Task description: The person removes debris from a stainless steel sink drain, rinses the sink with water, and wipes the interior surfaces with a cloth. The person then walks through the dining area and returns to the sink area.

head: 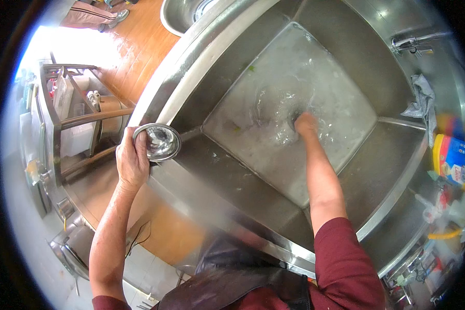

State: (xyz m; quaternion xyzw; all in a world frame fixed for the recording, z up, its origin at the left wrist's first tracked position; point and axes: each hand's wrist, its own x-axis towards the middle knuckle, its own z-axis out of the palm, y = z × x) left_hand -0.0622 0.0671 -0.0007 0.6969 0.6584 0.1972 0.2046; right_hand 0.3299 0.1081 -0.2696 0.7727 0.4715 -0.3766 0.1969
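Observation:
A small, shiny round metal bowl (163,142), perhaps a drain basket, is gripped at its near rim by my left hand (133,157), with the thumb inside. This hand is over the left corner of a deep stainless steel sink (240,166). Cloudy grey water (271,77) covers the sink's floor. My right hand (307,123) reaches down to the middle of that floor, by a dark round spot (294,116) that looks like the drain. Water and glare hide its fingers, so whether it holds anything is unclear. Green scraps (251,68) lie in the water.
A chrome faucet (407,44) and a draped grey cloth (422,97) are at the sink's right side, near a yellow bottle (454,161). Left stands a metal rack (97,116) holding containers. Beyond the sink are a steel basin (174,19) and another person's leg (93,14).

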